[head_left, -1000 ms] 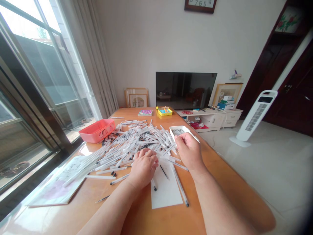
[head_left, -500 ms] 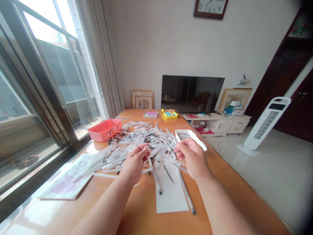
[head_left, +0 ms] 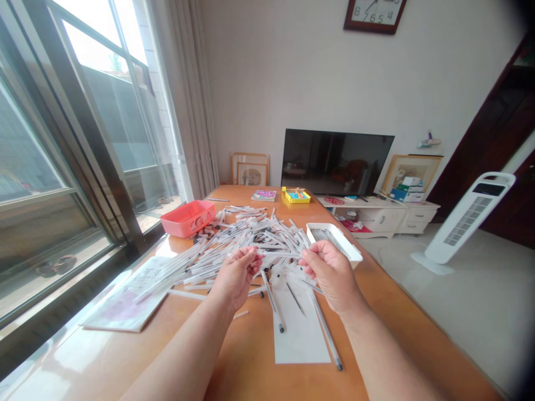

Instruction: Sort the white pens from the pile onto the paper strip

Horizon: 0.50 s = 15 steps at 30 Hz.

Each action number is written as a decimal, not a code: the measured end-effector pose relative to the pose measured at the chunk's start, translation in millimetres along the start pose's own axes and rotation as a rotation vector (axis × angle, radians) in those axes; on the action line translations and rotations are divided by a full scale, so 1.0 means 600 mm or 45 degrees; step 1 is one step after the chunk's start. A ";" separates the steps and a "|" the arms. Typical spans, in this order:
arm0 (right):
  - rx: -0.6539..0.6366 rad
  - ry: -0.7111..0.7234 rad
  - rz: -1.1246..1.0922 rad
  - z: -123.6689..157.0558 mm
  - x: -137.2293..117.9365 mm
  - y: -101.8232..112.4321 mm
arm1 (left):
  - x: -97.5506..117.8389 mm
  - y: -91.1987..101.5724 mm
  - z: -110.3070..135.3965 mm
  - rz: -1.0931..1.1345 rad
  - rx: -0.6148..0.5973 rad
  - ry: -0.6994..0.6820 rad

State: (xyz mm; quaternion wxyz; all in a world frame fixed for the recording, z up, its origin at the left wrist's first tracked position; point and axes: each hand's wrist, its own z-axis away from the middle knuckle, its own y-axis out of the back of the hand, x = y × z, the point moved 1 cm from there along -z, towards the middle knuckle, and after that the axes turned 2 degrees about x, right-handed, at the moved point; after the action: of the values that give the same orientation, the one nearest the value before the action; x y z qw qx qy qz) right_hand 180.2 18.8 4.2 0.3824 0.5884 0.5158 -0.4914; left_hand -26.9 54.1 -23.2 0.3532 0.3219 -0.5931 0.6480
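While working over the bench [head_left: 251, 362], mind the pile [head_left: 246, 234] of pens spread across its middle, the sheet [head_left: 301, 334] lying nearest, the pink tray [head_left: 188, 218] at the pile's far left and the white tray [head_left: 349, 250] at its right. With the left hand [head_left: 234, 275] and right hand [head_left: 334, 275] each closed in a fingertip pinch on one end of a single pen [head_left: 278, 253], held level just above the pile's near edge, grip lightly at the very tips, keep it clear of the pile beneath, and, as a judgement, work only along its length rather than bending it.
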 end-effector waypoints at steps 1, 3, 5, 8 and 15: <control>-0.006 0.007 0.011 0.000 0.001 -0.001 | -0.001 0.000 0.001 -0.011 -0.011 0.000; -0.031 0.021 0.032 -0.001 0.003 -0.002 | -0.002 -0.001 0.002 -0.032 -0.028 -0.008; -0.087 0.014 0.040 -0.001 0.004 -0.002 | -0.001 -0.001 0.002 -0.070 -0.017 -0.031; -0.227 -0.034 0.075 0.001 0.005 -0.004 | 0.000 0.000 0.001 -0.151 0.039 -0.079; -0.462 -0.059 0.208 0.013 0.009 -0.024 | -0.007 -0.004 0.007 -0.310 0.062 -0.201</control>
State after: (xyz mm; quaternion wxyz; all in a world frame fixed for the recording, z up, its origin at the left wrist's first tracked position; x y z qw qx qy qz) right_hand 164.4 14.9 -2.2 0.5325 0.5383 0.5375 -0.3712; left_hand -22.9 50.0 -25.2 0.3736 0.4497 -0.5596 0.5874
